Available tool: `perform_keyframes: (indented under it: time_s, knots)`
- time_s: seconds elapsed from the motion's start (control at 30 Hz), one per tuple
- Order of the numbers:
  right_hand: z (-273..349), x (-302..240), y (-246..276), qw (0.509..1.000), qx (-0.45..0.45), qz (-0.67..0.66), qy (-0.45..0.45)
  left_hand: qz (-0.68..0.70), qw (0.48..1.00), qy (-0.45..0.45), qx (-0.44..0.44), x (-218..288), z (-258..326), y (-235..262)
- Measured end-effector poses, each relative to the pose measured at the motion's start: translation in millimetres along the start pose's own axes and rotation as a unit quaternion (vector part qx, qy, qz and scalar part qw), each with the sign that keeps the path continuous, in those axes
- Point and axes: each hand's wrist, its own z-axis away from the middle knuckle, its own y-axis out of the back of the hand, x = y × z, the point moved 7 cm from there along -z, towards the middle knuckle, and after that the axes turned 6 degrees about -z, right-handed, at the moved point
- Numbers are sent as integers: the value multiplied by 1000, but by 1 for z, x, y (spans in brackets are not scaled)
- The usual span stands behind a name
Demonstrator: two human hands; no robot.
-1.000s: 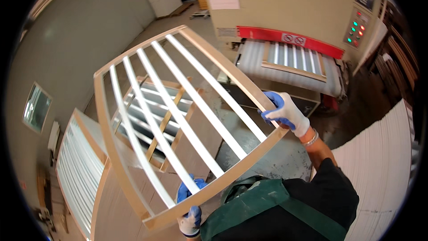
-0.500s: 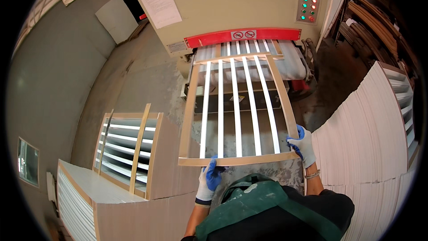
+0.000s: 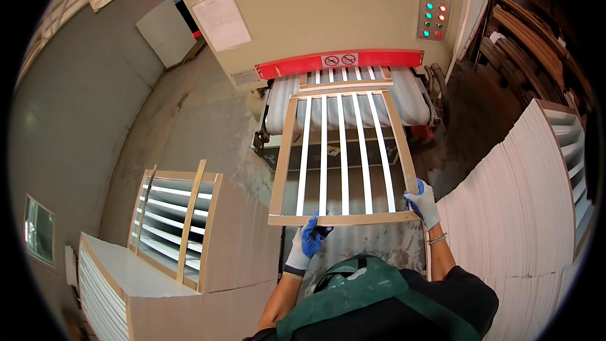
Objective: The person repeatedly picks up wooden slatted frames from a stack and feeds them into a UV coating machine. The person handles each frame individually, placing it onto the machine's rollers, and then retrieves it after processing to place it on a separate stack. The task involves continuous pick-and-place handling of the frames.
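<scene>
Left hand [image 3: 307, 239] is pinching near rail of slatted frame [image 3: 369, 219] in closed grip; right hand [image 3: 424, 204] is clasping its near right corner; far end is extending over near edge of conveyor belt [image 3: 415, 106]; second frame [image 3: 346, 85] is lying beyond, partly beneath red bar [image 3: 385, 59].

This is a workshop, like in a factory. A big machine [image 3: 328, 22] with a wide belt [image 3: 281, 110] and bright lights [image 3: 429, 7] stands far off; tall piles of frames [image 3: 505, 215] stand left and right.
</scene>
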Motion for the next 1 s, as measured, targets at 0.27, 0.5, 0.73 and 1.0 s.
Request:
perform_keyframes:
  time_s: [0.27,0.5,0.73,1.0]
  knots:
    - [-32,-27,-25,923,-32,383,-6,39,999,-4,3,2,-38,2]
    - [-72,-20,-36,930,-36,364,24,71,997,-29,10,4,-40,3]
    - [-104,-8,-49,947,-43,317,23,85,996,10,17,-16,-1,43]
    - [-149,-3,-56,940,-33,332,77,73,990,35,117,-43,57,96]
